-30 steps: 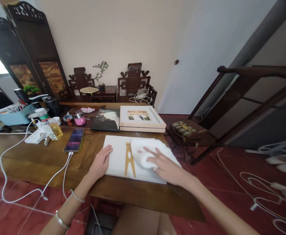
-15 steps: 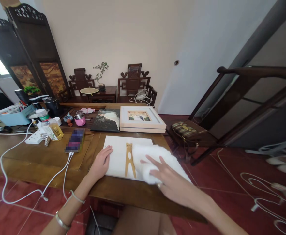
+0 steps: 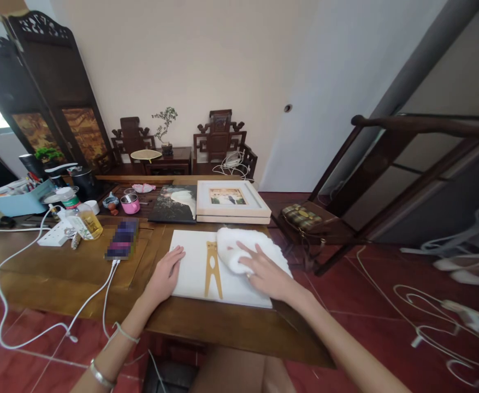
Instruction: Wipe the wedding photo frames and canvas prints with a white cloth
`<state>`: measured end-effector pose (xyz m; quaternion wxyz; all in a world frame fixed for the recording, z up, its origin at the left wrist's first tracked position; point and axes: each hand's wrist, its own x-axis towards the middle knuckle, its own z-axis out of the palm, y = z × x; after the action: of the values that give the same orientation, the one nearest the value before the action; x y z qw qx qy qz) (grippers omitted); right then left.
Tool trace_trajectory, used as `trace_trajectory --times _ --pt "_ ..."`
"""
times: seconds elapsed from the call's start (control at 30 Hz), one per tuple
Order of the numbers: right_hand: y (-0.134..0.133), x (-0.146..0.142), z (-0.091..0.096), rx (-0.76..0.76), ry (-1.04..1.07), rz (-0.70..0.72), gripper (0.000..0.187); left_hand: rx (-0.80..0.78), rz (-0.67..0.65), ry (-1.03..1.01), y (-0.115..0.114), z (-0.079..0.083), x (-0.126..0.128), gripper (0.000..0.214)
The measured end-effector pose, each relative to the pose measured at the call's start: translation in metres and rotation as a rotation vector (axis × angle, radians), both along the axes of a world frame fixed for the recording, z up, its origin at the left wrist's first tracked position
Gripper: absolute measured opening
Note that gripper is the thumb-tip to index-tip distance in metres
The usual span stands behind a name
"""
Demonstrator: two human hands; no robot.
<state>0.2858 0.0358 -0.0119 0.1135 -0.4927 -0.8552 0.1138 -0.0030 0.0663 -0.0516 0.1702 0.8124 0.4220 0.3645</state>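
Lays the left hand (image 3: 164, 275) flat on the left edge of the board (image 3: 192, 267), fingers straight and close together, gripping nothing. Presses the right hand (image 3: 264, 273) palm-down onto the cloth (image 3: 239, 245), fingers spread apart, not closed around it. Wears two bangles (image 3: 100, 374) on the left wrist.

Board: white, lying flat at the near edge of the table (image 3: 59, 275), toward its right end. On its middle, just left of the cloth: a wooden stand (image 3: 212, 263), lying flat. Cloth: white and fluffy, bunched on the right half of the board and spilling over its far right corner.

Beyond the board, toward the far edge: a stack of light frames (image 3: 229, 203), with a dark picture (image 3: 173, 203) against its left side. Left of the board, near the middle of the table: a blurred phone (image 3: 121, 245), with a white cable (image 3: 108, 284) running from it over the near edge to the floor. Farther left: a bottle (image 3: 87, 222) of yellow liquid, a power strip (image 3: 54, 236), a pink cup (image 3: 131, 204), and a blue box (image 3: 20, 197) near the far left corner. Off the right end of the table: a chair (image 3: 333, 232) with a checked cushion (image 3: 302, 214).
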Motion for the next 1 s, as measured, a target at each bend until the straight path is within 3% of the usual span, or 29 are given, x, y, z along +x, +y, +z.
trace_trajectory --times 0.1,0.17,0.37,0.47,0.57,0.77,0.83,0.9,1.0 --pt "0.018 -0.008 0.000 0.026 -0.024 -0.063 0.040 0.022 -0.009 0.001 0.001 0.000 -0.001 0.034" --pt "0.008 -0.013 0.004 0.021 -0.022 -0.060 0.040 0.043 -0.015 0.006 0.001 -0.001 -0.002 0.034" --pt "-0.086 -0.017 0.017 -0.077 0.018 0.084 0.036 0.076 -0.010 0.032 0.004 -0.003 -0.003 0.034" --pt "-0.108 -0.010 0.018 -0.086 0.034 0.120 0.036 0.060 -0.008 0.033 0.003 -0.002 -0.002 0.034" --pt "-0.093 -0.001 0.014 -0.063 0.054 0.115 0.036 0.045 0.000 0.001 0.003 -0.002 -0.002 0.034" --pt "-0.013 0.011 -0.006 0.058 0.077 -0.027 0.034 0.035 -0.002 -0.001 0.003 -0.002 -0.001 0.034" --pt "0.003 0.010 -0.011 0.088 0.073 -0.070 0.033 0.028 0.000 0.010 0.002 -0.001 -0.001 0.034" --pt "0.003 0.007 -0.014 0.110 0.071 -0.091 0.032 0.022 0.003 0.014 0.002 0.000 0.000 0.035" --pt "-0.022 0.000 -0.013 0.123 0.063 -0.060 0.030 0.011 0.007 0.017 0.001 0.001 0.000 0.035"
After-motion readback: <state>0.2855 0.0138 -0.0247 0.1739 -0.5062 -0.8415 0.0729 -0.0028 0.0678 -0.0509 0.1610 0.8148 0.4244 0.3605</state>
